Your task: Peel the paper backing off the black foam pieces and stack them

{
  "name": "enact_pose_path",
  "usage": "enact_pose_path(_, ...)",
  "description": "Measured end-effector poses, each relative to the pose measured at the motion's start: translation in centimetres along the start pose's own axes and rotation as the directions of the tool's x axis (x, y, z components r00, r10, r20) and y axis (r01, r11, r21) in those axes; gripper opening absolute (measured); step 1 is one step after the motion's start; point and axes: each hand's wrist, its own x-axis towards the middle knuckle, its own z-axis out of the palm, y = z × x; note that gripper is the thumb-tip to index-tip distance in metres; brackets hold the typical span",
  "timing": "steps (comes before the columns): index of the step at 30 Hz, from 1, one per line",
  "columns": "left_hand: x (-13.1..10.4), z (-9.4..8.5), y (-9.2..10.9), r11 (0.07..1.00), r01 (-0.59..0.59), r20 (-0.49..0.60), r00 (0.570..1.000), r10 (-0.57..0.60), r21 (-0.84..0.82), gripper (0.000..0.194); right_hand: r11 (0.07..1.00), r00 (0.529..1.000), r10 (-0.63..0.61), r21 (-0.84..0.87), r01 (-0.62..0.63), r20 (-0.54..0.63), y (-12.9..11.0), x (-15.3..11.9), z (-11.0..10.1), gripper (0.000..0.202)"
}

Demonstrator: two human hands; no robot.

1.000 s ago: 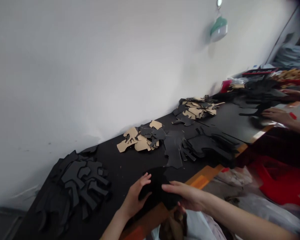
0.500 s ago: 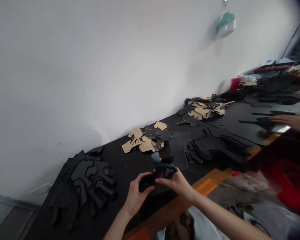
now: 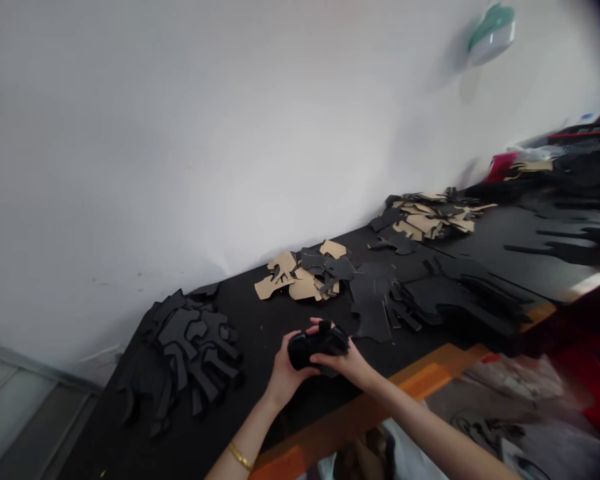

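Both hands are closed around a bulky black piece [image 3: 307,345] above the near part of the black table [image 3: 260,333]. My left hand [image 3: 283,373] wraps its left end, thumb underneath. My right hand [image 3: 353,365] grips the other end, with fingertips showing behind the piece. Its exact kind is not clear; it looks folded or made of several black parts. To the left lies a heap of thick black cut-out shapes [image 3: 200,350]. Behind the hands is a small pile of tan and black cut-outs [image 3: 303,283], and beside it a flat black cut-out sheet [image 3: 373,300].
Farther right are a larger tan and black pile [image 3: 425,217] and stacked long black cut-outs [image 3: 455,290]. An orange-brown edge [image 3: 430,370] runs along the table front. Plastic bags [image 3: 515,380] lie below. A green and white lamp [image 3: 493,33] hangs against the wall.
The view has turned left, so the scene shifts right and another person's hand has left the picture. The black piece is turned in my hands; its raised grey-blue flap no longer shows.
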Motion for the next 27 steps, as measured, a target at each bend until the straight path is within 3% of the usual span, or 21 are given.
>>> enact_pose_path(3,-0.6,0.0,0.0,1.000,0.012,-0.037,0.999,-0.011,0.022,0.070,0.999,0.997,0.039,-0.020,-0.038,0.073,-0.2,0.3,-0.6,0.069)
enact_pose_path(6,-1.1,-0.4,-0.9,0.999,-0.038,0.025,0.999,0.038,-0.014,0.113,0.998,0.985,0.038,-0.053,-0.029,0.167,0.0,-0.1,-1.8,0.085)
enact_pose_path(8,-1.1,-0.6,-1.5,0.997,-0.050,0.050,0.997,0.053,-0.058,0.128,0.998,0.984,0.039,-0.049,-0.031,0.175,0.3,-0.5,-2.4,0.091)
enact_pose_path(11,-0.9,-0.4,-1.6,0.999,-0.013,0.049,0.999,0.015,-0.049,0.120,0.998,0.988,0.062,-0.025,-0.059,0.144,0.6,-1.3,-2.3,0.092)
enact_pose_path(16,-2.2,0.7,-0.5,0.985,-0.136,0.004,0.991,0.137,0.104,0.044,0.999,0.995,0.039,0.021,-0.037,-0.094,0.5,-2.8,-1.1,0.093)
enact_pose_path(17,-2.5,0.9,-0.4,0.982,-0.157,-0.014,0.987,0.159,0.101,0.038,0.999,0.990,0.037,0.037,-0.032,-0.139,0.5,-3.1,-0.8,0.094)
enact_pose_path(19,-3.0,1.3,-0.5,0.990,-0.140,-0.024,0.990,0.141,0.024,0.052,0.998,0.980,0.023,0.059,-0.012,-0.197,0.4,-3.7,-0.3,0.100)
enact_pose_path(22,-3.2,1.6,-0.6,0.996,-0.005,0.057,0.998,0.011,-0.093,0.103,0.998,0.961,0.004,0.066,0.015,-0.276,0.5,-4.1,0.0,0.114)
enact_pose_path(23,-3.2,1.6,-0.5,0.995,0.019,0.075,0.997,-0.012,-0.093,0.108,0.998,0.953,-0.004,0.066,0.026,-0.302,0.5,-4.2,0.1,0.117)
enact_pose_path(27,-3.1,1.6,-0.1,0.995,-0.048,0.088,0.995,0.056,-0.082,0.089,0.987,0.949,-0.064,0.120,0.106,-0.308,0.4,-4.5,0.2,0.118)
